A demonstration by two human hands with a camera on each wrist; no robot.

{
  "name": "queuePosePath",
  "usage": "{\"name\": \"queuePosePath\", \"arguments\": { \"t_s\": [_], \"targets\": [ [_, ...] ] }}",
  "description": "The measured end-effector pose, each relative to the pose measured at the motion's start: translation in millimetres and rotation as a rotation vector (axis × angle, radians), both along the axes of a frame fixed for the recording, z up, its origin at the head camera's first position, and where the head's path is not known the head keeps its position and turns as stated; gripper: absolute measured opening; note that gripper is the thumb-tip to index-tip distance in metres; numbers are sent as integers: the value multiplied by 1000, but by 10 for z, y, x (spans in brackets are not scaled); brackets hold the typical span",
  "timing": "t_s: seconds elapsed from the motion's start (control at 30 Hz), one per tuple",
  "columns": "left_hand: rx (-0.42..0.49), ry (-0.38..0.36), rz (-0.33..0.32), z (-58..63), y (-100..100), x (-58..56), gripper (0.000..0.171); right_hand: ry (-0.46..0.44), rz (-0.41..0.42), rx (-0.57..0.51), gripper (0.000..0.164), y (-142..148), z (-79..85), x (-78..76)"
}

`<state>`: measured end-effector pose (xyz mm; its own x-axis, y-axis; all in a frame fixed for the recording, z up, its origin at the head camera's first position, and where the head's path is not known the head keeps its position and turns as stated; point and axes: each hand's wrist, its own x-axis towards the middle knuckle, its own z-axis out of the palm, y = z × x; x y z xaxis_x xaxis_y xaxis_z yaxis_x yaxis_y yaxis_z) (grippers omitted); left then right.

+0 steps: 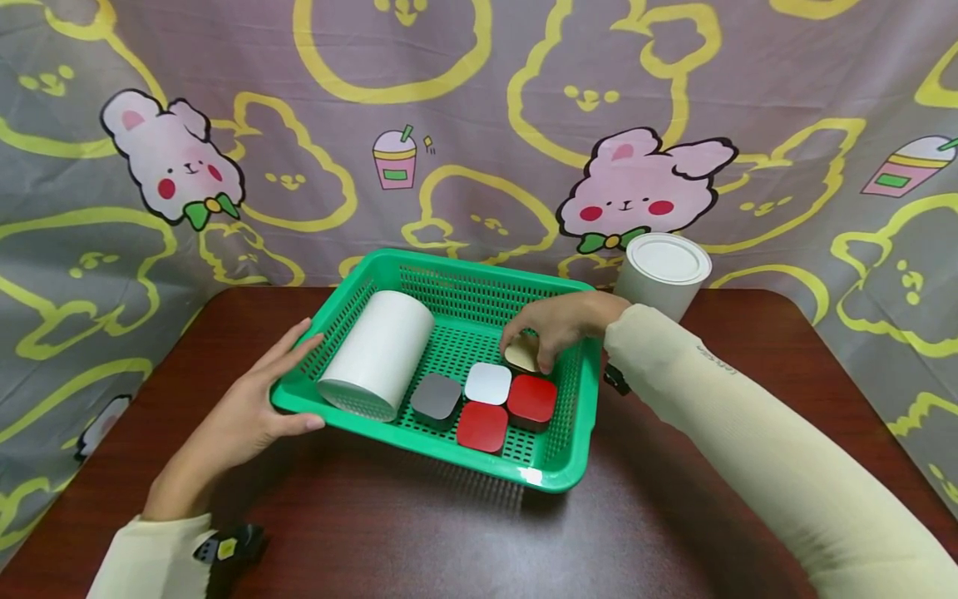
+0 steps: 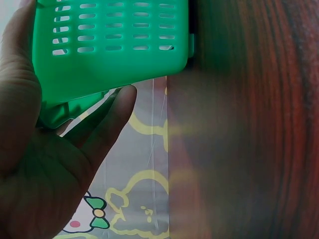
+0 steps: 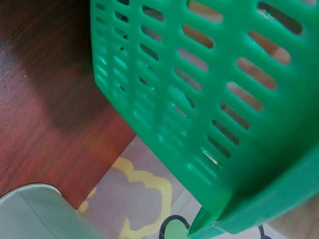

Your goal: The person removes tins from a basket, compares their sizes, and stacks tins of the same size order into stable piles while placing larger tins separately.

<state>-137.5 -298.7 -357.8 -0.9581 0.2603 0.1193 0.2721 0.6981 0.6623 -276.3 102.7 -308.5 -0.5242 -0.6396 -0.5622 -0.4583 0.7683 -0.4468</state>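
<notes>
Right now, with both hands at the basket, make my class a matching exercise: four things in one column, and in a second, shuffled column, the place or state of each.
Things
1. left hand
2. right hand
3. grey-topped box
4. upright white canister

Places and states
A. in the basket, next to the white cylinder lying on its side
B. outside the basket, partly hidden by the right arm
C. holding the cream-topped box
D. holding the left end of the green basket

Right pairs: 1-D, 2-C, 3-A, 4-B
</notes>
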Motion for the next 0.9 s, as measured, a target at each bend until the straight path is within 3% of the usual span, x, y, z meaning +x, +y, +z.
{"name": "queuePosePath", "arguments": {
  "t_s": [0.43, 0.9],
  "targets": [
    [-16, -3, -2, -2, -21, -13, 104, 35, -23, -1, 61, 4, -17, 40],
    [-12, -7, -10, 7, -20, -9, 103, 120, 17, 34, 60, -6, -51, 74]
  ]
}}
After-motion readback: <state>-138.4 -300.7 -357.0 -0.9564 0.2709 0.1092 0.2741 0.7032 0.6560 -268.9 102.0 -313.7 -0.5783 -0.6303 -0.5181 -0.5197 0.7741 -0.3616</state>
